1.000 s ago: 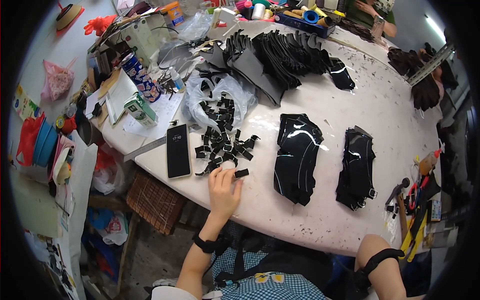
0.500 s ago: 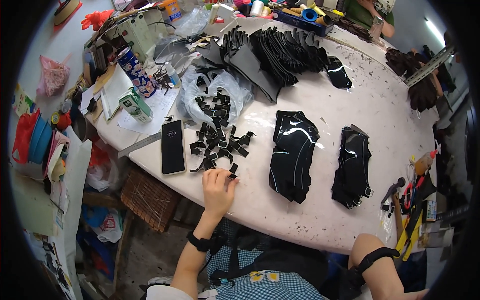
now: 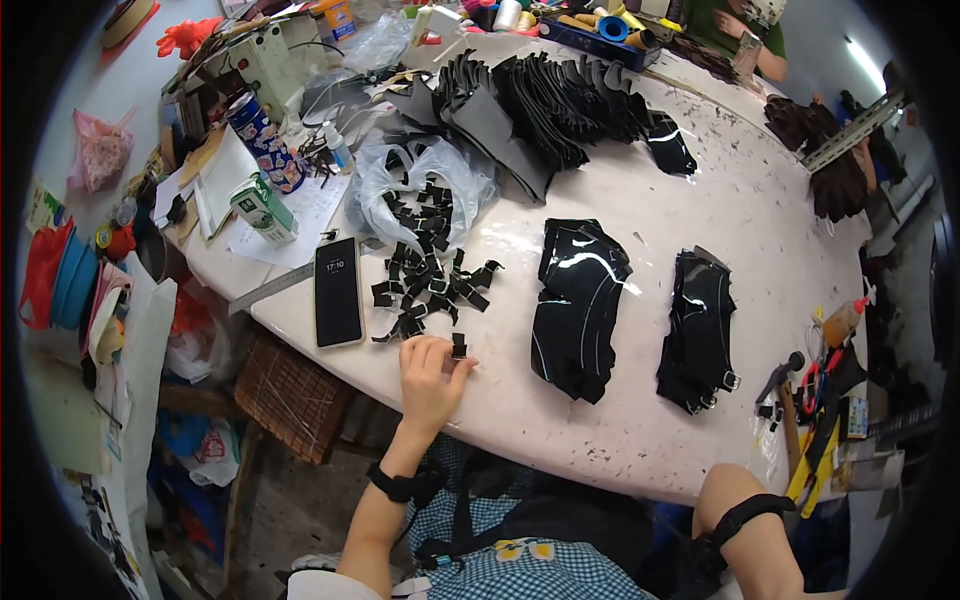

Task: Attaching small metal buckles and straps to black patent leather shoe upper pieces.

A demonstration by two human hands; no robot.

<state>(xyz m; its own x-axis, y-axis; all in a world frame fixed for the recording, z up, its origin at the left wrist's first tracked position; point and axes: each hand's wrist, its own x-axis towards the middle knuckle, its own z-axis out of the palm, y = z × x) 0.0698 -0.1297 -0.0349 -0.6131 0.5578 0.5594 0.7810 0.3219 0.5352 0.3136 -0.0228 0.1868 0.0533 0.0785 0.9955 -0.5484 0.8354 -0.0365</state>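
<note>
My left hand (image 3: 430, 381) rests on the near part of the white table (image 3: 600, 420) and pinches a small black strap piece with a buckle (image 3: 459, 346) between thumb and fingers. Just beyond it lies a loose pile of similar small black strap pieces (image 3: 430, 285), spilling from a clear plastic bag (image 3: 420, 190). Of my right arm only the forearm with a black wristband (image 3: 745, 520) shows at the lower right; my right hand is out of view. A stack of glossy black cut pieces (image 3: 580, 300) lies right of my left hand.
A phone (image 3: 338, 291) and a metal ruler (image 3: 270, 288) lie left of the strap pile. A second black stack with buckles (image 3: 700, 330) sits further right. Grey and black cut pieces (image 3: 540, 100) fan across the far side. Tools (image 3: 800, 390) hang at the right edge. Another person (image 3: 750, 30) sits opposite.
My left hand has turned the small black piece upright between its fingers and drawn slightly toward me. The view has shifted a little; the right arm stays put.
</note>
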